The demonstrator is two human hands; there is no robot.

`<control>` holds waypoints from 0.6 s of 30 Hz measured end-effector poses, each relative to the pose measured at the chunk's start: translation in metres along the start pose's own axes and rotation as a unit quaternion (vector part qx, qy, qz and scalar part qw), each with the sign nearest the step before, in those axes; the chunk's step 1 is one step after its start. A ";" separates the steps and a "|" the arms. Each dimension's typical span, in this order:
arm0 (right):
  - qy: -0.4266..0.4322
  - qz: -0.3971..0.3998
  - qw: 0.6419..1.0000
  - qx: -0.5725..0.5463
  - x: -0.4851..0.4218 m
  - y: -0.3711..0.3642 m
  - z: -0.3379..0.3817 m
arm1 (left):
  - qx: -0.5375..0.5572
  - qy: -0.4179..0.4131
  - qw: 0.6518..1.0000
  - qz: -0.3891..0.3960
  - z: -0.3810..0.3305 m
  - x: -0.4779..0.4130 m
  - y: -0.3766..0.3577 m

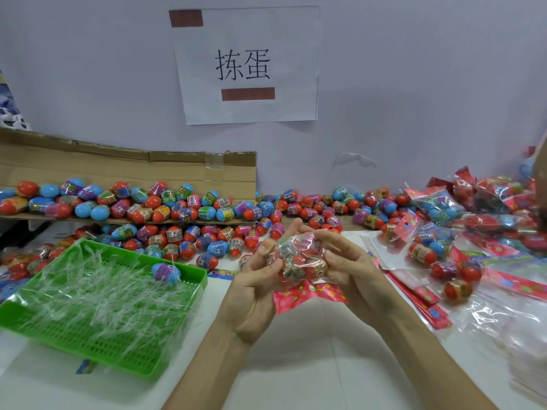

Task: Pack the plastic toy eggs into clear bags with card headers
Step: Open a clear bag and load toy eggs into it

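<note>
Both hands are raised over the desk [296, 359] with a filled clear bag [300, 263] between them. The left hand [251, 291] curls round its left side, thumb against the plastic; the right hand [355, 273] pinches its right side with bent fingers. The bag's long axis runs away from the person, and its pink card header [307, 295] hangs at the near end, below the hands. Sealing looks like the step in hand. Packed bags [438, 208] pile up on the right, nearer the right hand. Loose toy eggs [207, 241] lie just beyond, and a green tray [97, 306] sits left.
</note>
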State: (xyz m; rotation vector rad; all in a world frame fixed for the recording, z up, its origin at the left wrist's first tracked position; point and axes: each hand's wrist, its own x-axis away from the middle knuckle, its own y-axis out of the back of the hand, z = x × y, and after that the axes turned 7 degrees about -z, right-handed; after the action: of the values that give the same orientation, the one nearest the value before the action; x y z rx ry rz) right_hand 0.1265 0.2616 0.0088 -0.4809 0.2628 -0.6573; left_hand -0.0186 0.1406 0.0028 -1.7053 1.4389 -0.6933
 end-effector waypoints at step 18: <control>-0.032 -0.143 0.975 0.165 -0.006 -0.017 -0.024 | -0.217 -0.083 0.962 -0.143 0.005 -0.014 0.004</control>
State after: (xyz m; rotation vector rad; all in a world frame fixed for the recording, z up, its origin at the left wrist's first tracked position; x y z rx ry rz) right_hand 0.1039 0.2452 -0.0026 -0.2201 0.0184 -0.9453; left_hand -0.0201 0.1546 -0.0023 -2.2867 1.3015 -0.3825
